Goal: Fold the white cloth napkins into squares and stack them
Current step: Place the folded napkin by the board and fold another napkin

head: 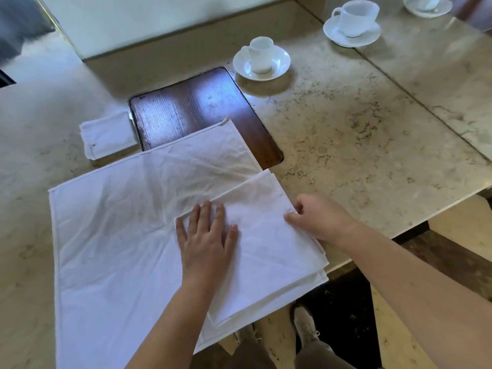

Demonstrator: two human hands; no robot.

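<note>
Napkins: we count two on the marble table [346, 123]. One big white napkin [119, 222] lies spread out in the middle, with its right part folded over. One folded napkin [107, 135] sits at the left, near the dark wood panel [197, 107].
Left hand [206, 235]: we see it lying flat with straight fingers on the folded part.
Right hand [316, 217]: we see it pinching the right edge of the big napkin.
Cups: we count two whole cups, each on a saucer, at the upper right: near cup [261, 54], far cup [355, 18].
</note>
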